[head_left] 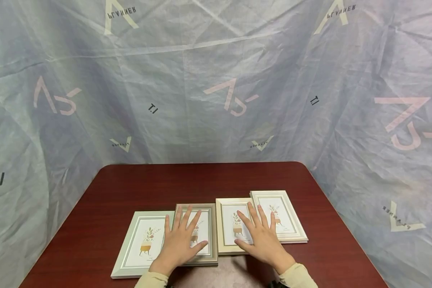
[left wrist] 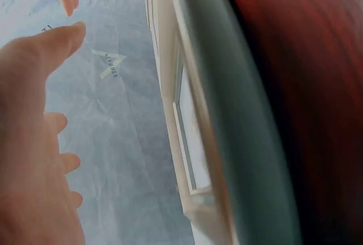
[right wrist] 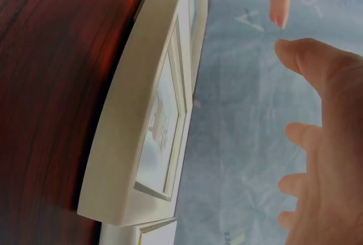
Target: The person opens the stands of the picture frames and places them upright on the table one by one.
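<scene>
Picture frames lie face up in a staggered row: a pale green-white frame [head_left: 135,248] at left, a taupe frame [head_left: 213,236], a cream frame [head_left: 220,236], and a white frame [head_left: 296,224] at right. Above the taupe frame hangs my left hand [head_left: 178,245], fingers spread. My right hand [head_left: 264,242], also spread, is over the cream and white frames and covers parts of both. Both wrist views show a gap between hand and frames, with the cream frame [right wrist: 125,120] nearest in the right one. Neither hand holds anything.
The dark red wooden table [head_left: 187,182] extends behind and beside the row. A grey printed fabric sheet [head_left: 209,120] hangs at the table's back edge and along both sides.
</scene>
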### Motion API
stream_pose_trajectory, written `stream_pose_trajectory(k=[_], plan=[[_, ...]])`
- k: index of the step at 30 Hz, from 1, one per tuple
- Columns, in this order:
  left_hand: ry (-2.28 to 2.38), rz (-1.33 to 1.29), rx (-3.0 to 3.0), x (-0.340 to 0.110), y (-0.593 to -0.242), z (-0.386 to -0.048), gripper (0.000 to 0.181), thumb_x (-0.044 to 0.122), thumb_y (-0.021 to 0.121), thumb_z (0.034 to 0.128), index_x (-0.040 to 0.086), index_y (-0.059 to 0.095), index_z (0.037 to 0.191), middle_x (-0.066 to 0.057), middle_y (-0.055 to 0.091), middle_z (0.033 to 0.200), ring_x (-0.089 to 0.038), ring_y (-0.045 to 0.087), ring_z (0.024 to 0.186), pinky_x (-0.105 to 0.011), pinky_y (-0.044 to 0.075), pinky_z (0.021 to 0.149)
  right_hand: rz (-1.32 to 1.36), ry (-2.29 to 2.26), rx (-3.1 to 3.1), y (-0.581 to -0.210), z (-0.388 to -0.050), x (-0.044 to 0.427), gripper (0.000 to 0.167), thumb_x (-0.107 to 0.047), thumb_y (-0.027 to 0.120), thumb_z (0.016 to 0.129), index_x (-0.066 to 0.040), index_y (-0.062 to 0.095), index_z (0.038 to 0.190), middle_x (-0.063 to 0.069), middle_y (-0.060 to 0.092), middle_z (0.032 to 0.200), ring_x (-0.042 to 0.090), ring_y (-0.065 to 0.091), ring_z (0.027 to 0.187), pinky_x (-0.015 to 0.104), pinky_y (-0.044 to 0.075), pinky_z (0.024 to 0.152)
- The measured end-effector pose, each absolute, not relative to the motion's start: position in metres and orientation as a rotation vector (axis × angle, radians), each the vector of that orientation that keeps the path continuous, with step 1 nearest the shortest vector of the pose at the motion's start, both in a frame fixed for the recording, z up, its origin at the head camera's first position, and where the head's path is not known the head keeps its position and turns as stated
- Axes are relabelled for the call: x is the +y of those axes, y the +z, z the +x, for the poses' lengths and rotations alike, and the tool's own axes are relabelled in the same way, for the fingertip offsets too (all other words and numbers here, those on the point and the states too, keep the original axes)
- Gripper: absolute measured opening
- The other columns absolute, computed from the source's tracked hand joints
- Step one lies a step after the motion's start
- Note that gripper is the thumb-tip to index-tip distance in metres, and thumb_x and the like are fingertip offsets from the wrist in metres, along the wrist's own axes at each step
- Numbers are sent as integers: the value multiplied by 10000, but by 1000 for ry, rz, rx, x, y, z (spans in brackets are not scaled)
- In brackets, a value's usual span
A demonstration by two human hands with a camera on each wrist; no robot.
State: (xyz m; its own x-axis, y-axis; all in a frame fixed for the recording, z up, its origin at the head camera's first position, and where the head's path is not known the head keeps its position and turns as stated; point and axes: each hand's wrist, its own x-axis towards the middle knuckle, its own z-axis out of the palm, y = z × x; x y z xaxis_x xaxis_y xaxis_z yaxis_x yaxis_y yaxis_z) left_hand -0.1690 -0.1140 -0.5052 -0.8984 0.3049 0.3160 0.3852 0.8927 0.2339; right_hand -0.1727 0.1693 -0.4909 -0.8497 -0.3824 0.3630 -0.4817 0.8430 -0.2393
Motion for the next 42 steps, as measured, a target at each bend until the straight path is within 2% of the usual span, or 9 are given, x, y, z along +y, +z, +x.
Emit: stream_pose_trajectory(k=[9,16,22,29,42], plan=[[-403,-495,-2769,-140,-501,-177,855,533,692,869,168,343,1559,-148,206,1623,-409,135,1476,-732,79,1061,797,428,-2676,-489,-180,161,703,-453,697,858,-159,499,1465,211,331,1558,478,251,1418,731,161,1041],[-416,-478,-2776,-163,-500,-181,868,498,717,863,149,335,1560,-172,212,1615,-413,125,1474,-735,41,1058,897,322,-2628,-493,-184,150,685,-464,691,865,-171,499,1453,207,389,1519,461,311,1394,708,234,1035],[-390,-468,-2757,-181,-498,-182,827,469,714,877,145,358,1548,-159,248,1597,-405,172,1457,-725,70,1054,953,247,-2576,-493,-188,140,678,-468,701,859,-182,507,1442,198,429,1479,448,374,1355,661,328,1006],[-375,-432,-2736,-206,-503,-187,771,400,718,894,128,379,1530,-166,288,1567,-415,216,1432,-721,94,1045,1020,232,-2561,-489,-190,129,661,-461,697,865,-178,516,1435,184,422,1481,436,378,1349,652,340,993],[-472,-335,-2825,-245,-503,-196,686,279,646,965,64,327,1533,-238,258,1546,-477,169,1413,-743,50,1023,1144,72,-2594,-487,-182,106,643,-510,638,902,-237,473,1460,131,384,1524,374,358,1378,610,332,1031]])
